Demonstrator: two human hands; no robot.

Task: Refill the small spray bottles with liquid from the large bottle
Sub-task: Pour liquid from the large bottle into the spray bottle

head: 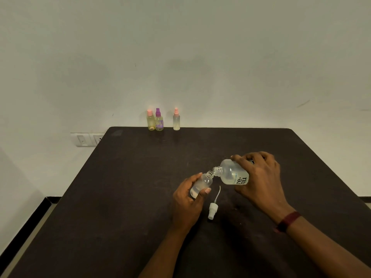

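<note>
My left hand [186, 203] grips a small clear bottle [202, 184] with its cap off, tilted to the right, some liquid in its base. My right hand [261, 177] holds the large frosted bottle [233, 173] tipped on its side, its open neck touching the small bottle's mouth. A white spray pump [213, 210] with its dip tube lies on the dark table [120, 197] just below the two bottles. Three capped small spray bottles stand at the far edge: a yellowish one with a pink cap [150, 122], one with a purple cap [159, 121], and a clear one with a pink cap [176, 121].
The table stands against a pale wall [180, 57]. A wall socket plate [87, 139] sits to the left of the far table corner. A dark red band [289, 220] is on my right wrist. The floor shows along the table's left side.
</note>
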